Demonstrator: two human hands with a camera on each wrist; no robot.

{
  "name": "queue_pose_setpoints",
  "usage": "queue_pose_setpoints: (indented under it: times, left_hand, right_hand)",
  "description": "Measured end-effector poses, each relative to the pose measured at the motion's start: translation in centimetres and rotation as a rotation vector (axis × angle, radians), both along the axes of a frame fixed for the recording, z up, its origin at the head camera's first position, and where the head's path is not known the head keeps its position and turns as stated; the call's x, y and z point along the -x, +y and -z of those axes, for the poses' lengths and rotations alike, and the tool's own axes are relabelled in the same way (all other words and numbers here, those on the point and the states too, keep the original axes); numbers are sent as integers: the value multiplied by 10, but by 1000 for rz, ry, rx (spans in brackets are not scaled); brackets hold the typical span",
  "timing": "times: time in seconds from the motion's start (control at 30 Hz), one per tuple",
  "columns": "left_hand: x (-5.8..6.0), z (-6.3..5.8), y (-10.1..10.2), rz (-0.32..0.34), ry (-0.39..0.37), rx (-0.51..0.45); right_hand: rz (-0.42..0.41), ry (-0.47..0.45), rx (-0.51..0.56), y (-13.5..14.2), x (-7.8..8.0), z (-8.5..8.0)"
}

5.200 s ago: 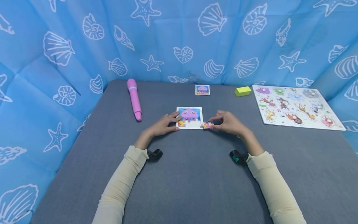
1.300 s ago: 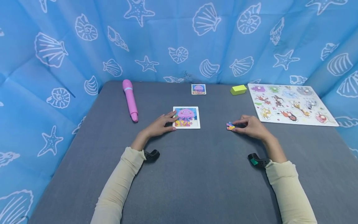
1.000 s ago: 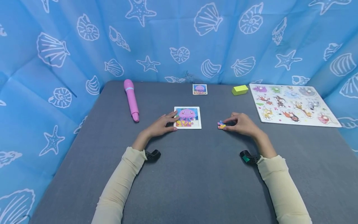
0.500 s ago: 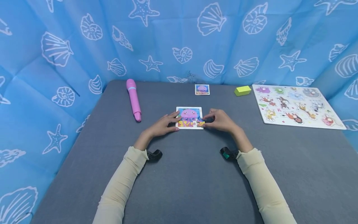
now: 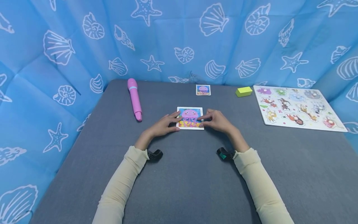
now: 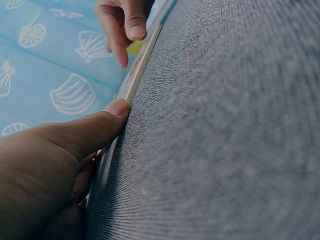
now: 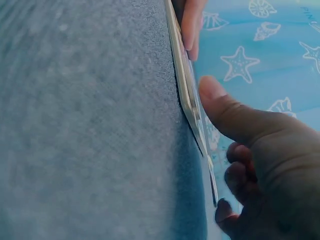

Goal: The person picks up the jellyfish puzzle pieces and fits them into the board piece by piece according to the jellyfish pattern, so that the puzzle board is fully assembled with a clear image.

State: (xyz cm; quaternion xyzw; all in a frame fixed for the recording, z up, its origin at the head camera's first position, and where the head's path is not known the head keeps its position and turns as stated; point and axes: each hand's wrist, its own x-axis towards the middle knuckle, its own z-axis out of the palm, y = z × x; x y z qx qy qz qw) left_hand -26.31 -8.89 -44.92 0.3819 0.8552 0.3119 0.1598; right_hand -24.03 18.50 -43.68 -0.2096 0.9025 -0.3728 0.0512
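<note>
In the head view, a small jigsaw puzzle (image 5: 190,114) with a pink jellyfish lies in a white-bordered tray on the grey table. My left hand (image 5: 161,126) holds the tray by its left side; the thumb (image 6: 117,107) presses the near edge in the left wrist view. Over the lower right corner is my right hand (image 5: 218,121), thumb and index finger spread at the corner piece. That piece now sits within the picture, partly hidden by the fingers. In the right wrist view the right thumb (image 7: 212,89) hovers close beside the tray (image 7: 182,85).
A small jellyfish picture card (image 5: 203,90) lies behind the puzzle. Beyond it to the right are a yellow-green block (image 5: 244,91) and a white animal peg board (image 5: 300,109). A pink microphone-shaped toy (image 5: 135,99) lies at the left. A blue shell-print curtain (image 5: 167,40) hangs behind the table.
My right hand has carried a puzzle piece leftward from the table into the puzzle's lower right corner, and its fingers have loosened. The left hand has stayed on the tray.
</note>
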Motion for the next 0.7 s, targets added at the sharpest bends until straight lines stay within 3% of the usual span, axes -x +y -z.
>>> queue_pose_setpoints:
  times: [0.17,0.37,0.6,0.7]
  left_hand:
    - [-2,0,-2,-4,-6,-1]
    - [-2,0,-8,-19,-10,-5]
    - [-9,6,3,-26,30,34]
    - [-15,7,17,-48,85,86]
  right_hand:
    - [-35,-52,-53,-4,3,-2]
    - [14,-157,-103,-12,11,-5]
    - [8,-100,-102,0,-1,-2]
    - [57,-41,-188,15,-16,0]
